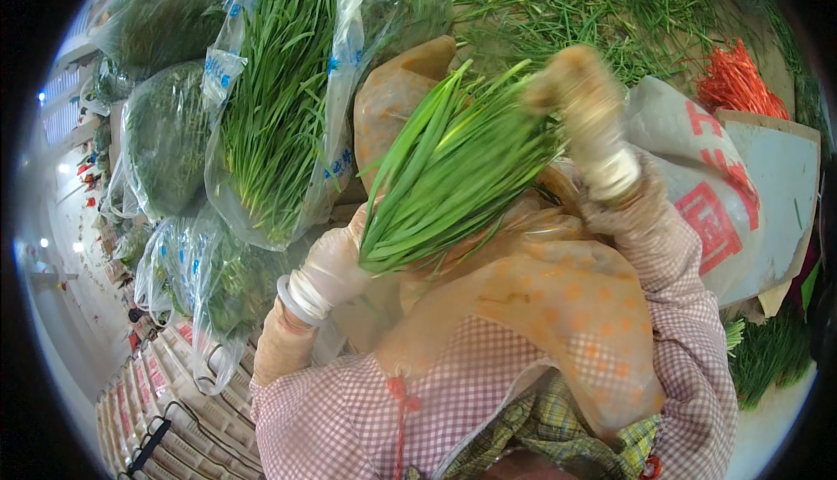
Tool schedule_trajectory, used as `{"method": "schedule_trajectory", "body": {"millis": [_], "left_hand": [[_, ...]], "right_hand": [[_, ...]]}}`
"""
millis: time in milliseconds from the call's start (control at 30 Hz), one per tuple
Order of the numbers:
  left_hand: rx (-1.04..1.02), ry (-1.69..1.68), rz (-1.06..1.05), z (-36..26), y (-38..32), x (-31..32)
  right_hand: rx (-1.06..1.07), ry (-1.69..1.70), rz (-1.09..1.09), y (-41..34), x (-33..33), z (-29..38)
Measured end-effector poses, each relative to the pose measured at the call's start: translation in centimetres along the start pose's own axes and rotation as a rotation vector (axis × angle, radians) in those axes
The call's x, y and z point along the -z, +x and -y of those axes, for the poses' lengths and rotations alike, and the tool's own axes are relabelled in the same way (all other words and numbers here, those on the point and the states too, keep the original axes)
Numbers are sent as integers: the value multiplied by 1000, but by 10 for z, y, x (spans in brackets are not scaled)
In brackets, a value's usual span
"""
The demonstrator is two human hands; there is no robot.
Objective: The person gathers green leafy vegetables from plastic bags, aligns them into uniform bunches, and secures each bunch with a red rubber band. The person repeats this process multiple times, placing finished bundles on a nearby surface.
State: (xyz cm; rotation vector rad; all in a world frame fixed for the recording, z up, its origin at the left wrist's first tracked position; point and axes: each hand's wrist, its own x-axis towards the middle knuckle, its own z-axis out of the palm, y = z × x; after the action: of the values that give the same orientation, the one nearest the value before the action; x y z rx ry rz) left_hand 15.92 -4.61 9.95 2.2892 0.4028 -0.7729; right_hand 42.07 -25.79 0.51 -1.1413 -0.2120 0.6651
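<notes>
A bundle of long green leafy stalks, like Chinese chives (458, 166), lies slantwise in front of my chest. My left hand (337, 261), in a pale thin glove, holds the bundle's lower left end; the leaves hide most of its fingers. At the upper right end of the bundle is my gloved right hand (575, 91), blurred by motion, so its fingers and whether they grip cannot be made out. Beneath the bundle, a translucent orange-spotted plastic apron (556, 284) covers my lap. Ahead of me, loose green stalks (569, 9) are strewn over a brownish surface.
An open clear bag of green stalks (281, 101) stands at left, with several filled bags (167, 140) beside it. Red plastic ties (739, 84), a white woven sack with red print (686, 172) and a pale board (778, 199) are at right. White crates (176, 401) are lower left.
</notes>
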Motion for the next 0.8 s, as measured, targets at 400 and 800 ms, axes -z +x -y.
{"method": "schedule_trajectory", "body": {"millis": [400, 800], "left_hand": [[162, 333, 77, -16, -7, 3], [47, 312, -51, -23, -5, 1]], "right_hand": [[27, -1610, -250, 54, 58, 8], [249, -753, 879, 24, -14, -34]]}}
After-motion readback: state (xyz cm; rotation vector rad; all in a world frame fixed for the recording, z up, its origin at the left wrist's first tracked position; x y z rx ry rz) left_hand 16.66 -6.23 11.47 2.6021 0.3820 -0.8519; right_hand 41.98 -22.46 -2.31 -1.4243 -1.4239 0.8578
